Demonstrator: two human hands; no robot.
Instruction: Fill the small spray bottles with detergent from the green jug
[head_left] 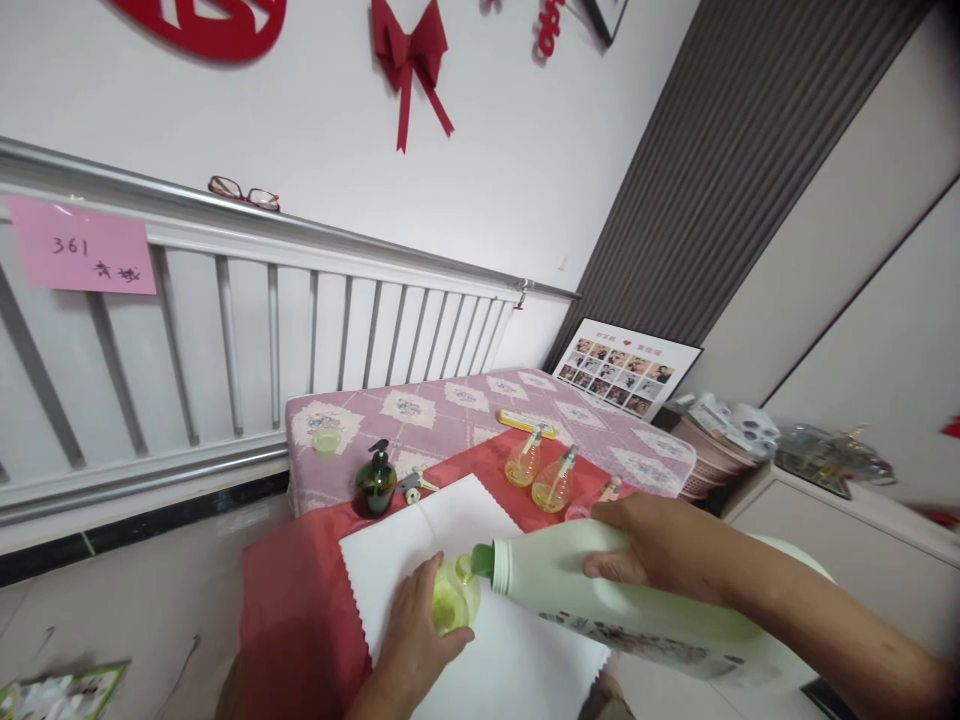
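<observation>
Head cam: L hand (420, 625) grips small bottle (454, 597), R hand (660, 548) grasps tipped jug (600, 600).

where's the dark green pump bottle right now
In the head view the dark green pump bottle stands left of centre at the far edge of the red cloth, beyond the white sheet and the left hand.

We read "361" on pink paper note (82, 248), stuck on white radiator (247, 330); below number, two handwritten characters, not clear for us. Red paper cutouts (202, 22) on wall carry characters, cut off by frame, unreadable. Photo board (624, 366) has small red heading, too tiny. Print on white bottle (600, 590) blurred, we cannot read.
</observation>
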